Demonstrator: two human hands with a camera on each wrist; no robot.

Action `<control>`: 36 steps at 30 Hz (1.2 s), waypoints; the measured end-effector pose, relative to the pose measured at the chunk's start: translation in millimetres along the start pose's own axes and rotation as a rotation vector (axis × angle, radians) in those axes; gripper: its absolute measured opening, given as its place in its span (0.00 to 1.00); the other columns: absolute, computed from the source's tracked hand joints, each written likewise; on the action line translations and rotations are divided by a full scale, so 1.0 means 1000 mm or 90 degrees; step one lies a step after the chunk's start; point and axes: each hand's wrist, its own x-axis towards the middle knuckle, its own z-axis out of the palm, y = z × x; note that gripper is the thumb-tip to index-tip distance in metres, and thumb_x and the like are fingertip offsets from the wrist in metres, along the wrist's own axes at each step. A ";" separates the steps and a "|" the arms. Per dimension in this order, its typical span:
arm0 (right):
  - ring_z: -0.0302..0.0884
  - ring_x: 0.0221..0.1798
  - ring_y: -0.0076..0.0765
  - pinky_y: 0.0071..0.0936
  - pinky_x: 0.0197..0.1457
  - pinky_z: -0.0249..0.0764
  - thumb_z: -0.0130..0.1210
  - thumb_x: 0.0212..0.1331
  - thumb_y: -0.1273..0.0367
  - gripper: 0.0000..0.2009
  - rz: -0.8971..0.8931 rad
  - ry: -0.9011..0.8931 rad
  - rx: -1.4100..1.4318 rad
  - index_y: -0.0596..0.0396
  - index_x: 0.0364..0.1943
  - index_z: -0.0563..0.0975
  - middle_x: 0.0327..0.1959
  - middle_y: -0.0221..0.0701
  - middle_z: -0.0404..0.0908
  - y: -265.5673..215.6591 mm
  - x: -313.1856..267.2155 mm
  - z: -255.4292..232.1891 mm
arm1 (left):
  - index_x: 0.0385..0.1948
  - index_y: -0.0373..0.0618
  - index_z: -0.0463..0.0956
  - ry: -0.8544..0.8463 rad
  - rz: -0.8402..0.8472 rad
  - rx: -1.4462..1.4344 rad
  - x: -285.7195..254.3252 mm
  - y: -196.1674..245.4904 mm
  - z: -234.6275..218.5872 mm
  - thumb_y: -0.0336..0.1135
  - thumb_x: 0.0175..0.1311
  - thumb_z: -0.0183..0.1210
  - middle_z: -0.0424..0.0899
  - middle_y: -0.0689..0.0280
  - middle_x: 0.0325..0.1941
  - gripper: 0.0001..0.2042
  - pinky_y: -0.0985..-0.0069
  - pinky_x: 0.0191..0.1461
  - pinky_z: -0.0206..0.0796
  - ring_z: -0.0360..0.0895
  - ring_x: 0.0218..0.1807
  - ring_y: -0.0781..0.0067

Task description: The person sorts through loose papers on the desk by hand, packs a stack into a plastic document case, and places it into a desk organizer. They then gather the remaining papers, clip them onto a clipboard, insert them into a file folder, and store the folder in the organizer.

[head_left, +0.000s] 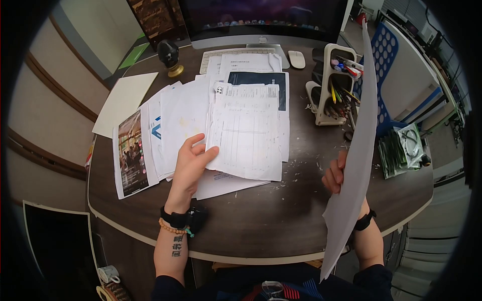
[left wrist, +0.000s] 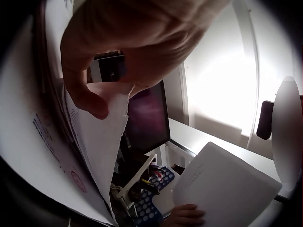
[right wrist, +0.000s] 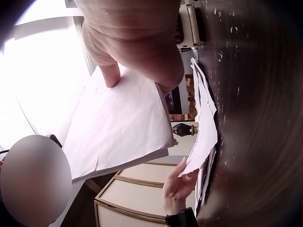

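Observation:
My left hand [head_left: 189, 163] pinches the left edge of a printed form [head_left: 246, 133] between thumb and fingers. The form lies over a pile of papers in the middle of the desk. In the left wrist view the thumb presses on the face of the sheet [left wrist: 106, 137]. My right hand [head_left: 335, 175] grips a stack of white paper [head_left: 357, 150], held upright at the right, nearly edge-on to the head view. The right wrist view shows this stack [right wrist: 123, 118] as several layers with slightly uneven edges; the right fingers are partly hidden behind it.
Papers with a colour-photo sheet [head_left: 131, 155] spread to the left, beside a cream folder [head_left: 125, 100]. Behind stand a monitor [head_left: 261, 20], keyboard, mouse [head_left: 296, 59] and a black-and-gold ornament [head_left: 169, 57]. A pen organizer [head_left: 329, 120] and green packets [head_left: 396, 153] stand right. Paper scraps dot the desk.

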 end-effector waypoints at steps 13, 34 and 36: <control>0.60 0.19 0.32 0.30 0.26 0.56 0.49 0.68 0.63 0.08 0.003 -0.010 0.003 0.51 0.40 0.71 0.20 0.32 0.67 -0.001 0.000 0.000 | 0.52 0.28 0.71 -0.195 -0.137 0.014 -0.003 0.003 0.004 0.29 0.62 0.51 0.81 0.55 0.48 0.18 0.76 0.51 0.72 0.80 0.47 0.72; 0.79 0.42 0.35 0.30 0.48 0.75 0.56 0.62 0.69 0.19 0.036 0.230 -0.120 0.60 0.55 0.69 0.43 0.34 0.81 0.009 0.006 0.025 | 0.57 0.28 0.63 -0.289 -0.037 -0.336 -0.010 -0.007 0.008 0.12 0.43 0.48 0.76 0.55 0.57 0.30 0.70 0.59 0.68 0.77 0.55 0.63; 0.75 0.55 0.31 0.30 0.59 0.70 0.58 0.61 0.72 0.22 0.081 0.133 -0.172 0.61 0.59 0.68 0.55 0.35 0.77 0.009 0.002 0.012 | 0.57 0.29 0.65 -0.332 -0.027 -0.376 -0.019 -0.003 0.012 0.12 0.42 0.47 0.77 0.56 0.56 0.31 0.71 0.57 0.68 0.76 0.56 0.63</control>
